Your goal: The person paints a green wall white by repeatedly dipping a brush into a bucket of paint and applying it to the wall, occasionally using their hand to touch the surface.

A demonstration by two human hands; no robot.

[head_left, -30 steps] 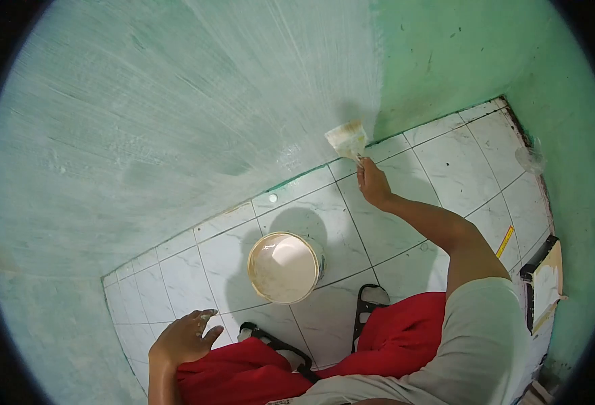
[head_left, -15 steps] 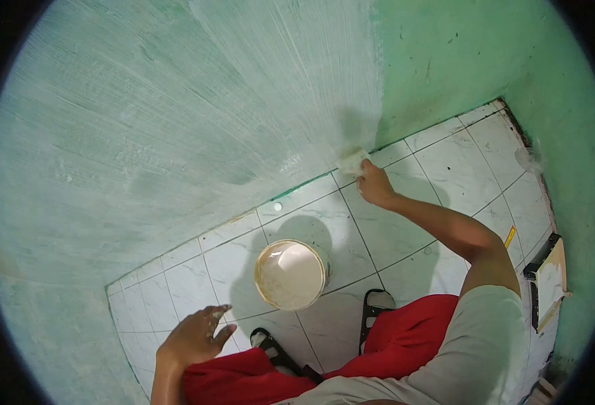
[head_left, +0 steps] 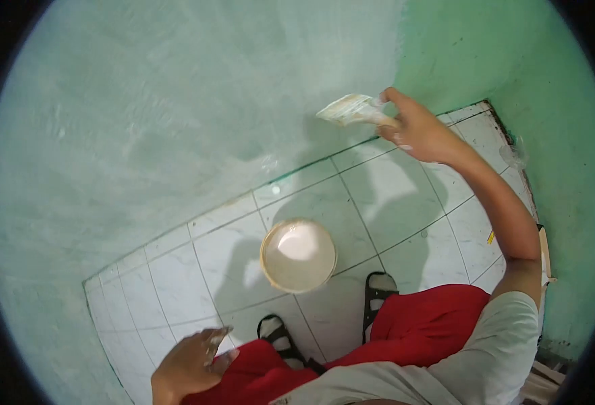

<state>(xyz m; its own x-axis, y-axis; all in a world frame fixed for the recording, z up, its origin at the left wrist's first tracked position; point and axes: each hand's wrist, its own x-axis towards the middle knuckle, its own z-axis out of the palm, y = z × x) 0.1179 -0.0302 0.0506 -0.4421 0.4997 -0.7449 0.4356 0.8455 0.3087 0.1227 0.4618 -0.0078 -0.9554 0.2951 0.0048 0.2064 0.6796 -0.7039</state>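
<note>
The wide paintbrush (head_left: 353, 111), up near the pale-coated wall (head_left: 209, 101), looks light, its bristles (head_left: 334, 111) likely soft and slippery, so best held by the stiffer handle (head_left: 384, 121); the right grip (head_left: 422, 131) is closed round that, the left grip (head_left: 193, 361), loosely curled and empty, hangs by the red trousers (head_left: 250, 371)

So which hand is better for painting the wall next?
Probably the right: the right hand holds the brush up by the wall. The left hand looks empty, low by the trousers.
</note>
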